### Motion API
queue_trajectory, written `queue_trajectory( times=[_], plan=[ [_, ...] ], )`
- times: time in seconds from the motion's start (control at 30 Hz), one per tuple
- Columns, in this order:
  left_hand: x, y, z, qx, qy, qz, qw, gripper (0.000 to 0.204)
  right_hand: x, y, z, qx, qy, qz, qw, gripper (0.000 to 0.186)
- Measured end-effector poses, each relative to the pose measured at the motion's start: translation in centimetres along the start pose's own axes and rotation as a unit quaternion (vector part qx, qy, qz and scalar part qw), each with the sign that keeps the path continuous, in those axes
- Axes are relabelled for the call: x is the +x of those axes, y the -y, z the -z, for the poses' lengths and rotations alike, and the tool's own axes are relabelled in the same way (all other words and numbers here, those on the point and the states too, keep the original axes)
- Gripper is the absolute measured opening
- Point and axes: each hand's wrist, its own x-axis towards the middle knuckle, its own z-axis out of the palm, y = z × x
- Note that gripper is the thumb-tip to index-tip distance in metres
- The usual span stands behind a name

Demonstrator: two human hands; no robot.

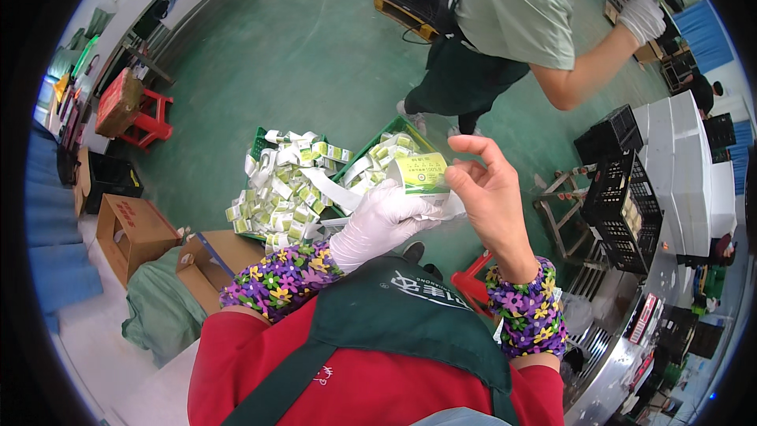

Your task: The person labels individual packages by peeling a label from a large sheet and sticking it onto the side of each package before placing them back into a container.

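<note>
My left hand (386, 217), in a white glove, is closed on a curved paper label (422, 173) with a yellow-green printed face and white ends. At the label's right edge is my bare right hand (489, 189); its thumb meets the edge against a bent finger, while the index finger stands away. Something white and crumpled (453, 207) hangs below the label, partly hidden. Beyond my left hand, a green crate (260, 142) is heaped with similar looped labels (288, 189). A second green crate (406, 128) beside it holds more.
A co-worker in a dark apron (481, 71) stands ahead to the right. Cardboard boxes (134, 229) and a green sack (162, 300) lie left. A red stool (150, 122) carries a carton. Black crates (623, 213) and a metal table (631, 331) are at right.
</note>
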Motion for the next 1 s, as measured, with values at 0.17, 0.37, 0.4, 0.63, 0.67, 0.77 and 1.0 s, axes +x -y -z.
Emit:
queue_trajectory(
  times=[0.17,0.37,0.4,0.63,0.67,0.77,1.0],
  plan=[
    [0.2,-0.2,0.1,0.006,0.011,-0.011,1.0,0.018,-0.2,-0.2,-0.4,-0.09,0.022,0.026,0.995,0.03],
    [0.4,-0.4,0.5,0.033,0.01,-0.094,0.995,0.027,0.4,-0.3,0.6,-0.254,0.03,0.127,0.958,0.032],
    [0.4,-0.4,0.5,0.039,0.007,-0.115,0.993,0.026,0.6,-0.3,0.7,-0.24,0.021,0.121,0.963,0.032],
    [0.8,-0.6,0.8,-0.128,-0.016,0.079,0.988,0.014,0.3,-0.6,1.7,-0.288,-0.001,0.19,0.939,0.029],
    [1.0,-0.5,1.1,-0.205,-0.038,0.111,0.972,0.014,0.2,-0.3,2.8,-0.307,-0.014,0.189,0.933,0.027],
    [1.1,0.4,2.3,-0.365,-0.032,0.263,0.893,0.02,-0.9,-0.9,4.2,-0.386,0.03,0.227,0.894,0.025],
    [2.1,0.7,2.1,-0.35,-0.117,0.267,0.89,0.011,-2.4,-2.0,3.7,-0.43,-0.027,0.189,0.883,0.016]
  ],
)
